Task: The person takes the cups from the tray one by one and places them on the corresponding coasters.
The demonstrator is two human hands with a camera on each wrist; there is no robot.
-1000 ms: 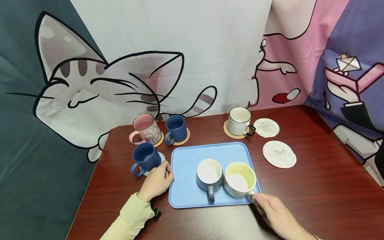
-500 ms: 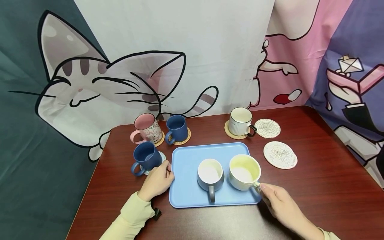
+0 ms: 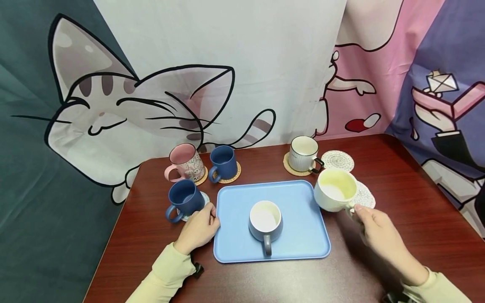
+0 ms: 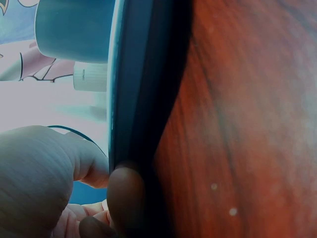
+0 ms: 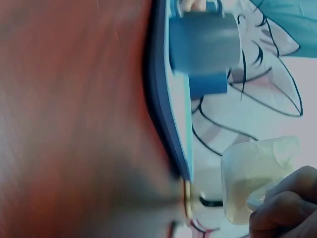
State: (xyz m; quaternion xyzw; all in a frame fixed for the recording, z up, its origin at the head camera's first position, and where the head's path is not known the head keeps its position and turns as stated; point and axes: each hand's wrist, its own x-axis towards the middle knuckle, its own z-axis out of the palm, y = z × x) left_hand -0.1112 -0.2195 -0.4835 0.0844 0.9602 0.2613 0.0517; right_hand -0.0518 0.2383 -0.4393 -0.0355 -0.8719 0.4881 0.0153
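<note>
Hiding its handle, fingers (image 3: pixel 360 209) round the cream cup (image 3: pixel 335 190).

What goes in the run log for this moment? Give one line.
right hand: holds cream mug off tray | left hand: grips tray edge

Right hand (image 5: pixel 285 206) holds cream cup (image 5: pixel 252 173); blue mug (image 5: pixel 200 42) on tray (image 5: pixel 166 114)

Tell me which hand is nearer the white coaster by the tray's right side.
Right. The right hand holds the cream mug just over the white coaster; the left hand grips the tray's far edge.
</note>
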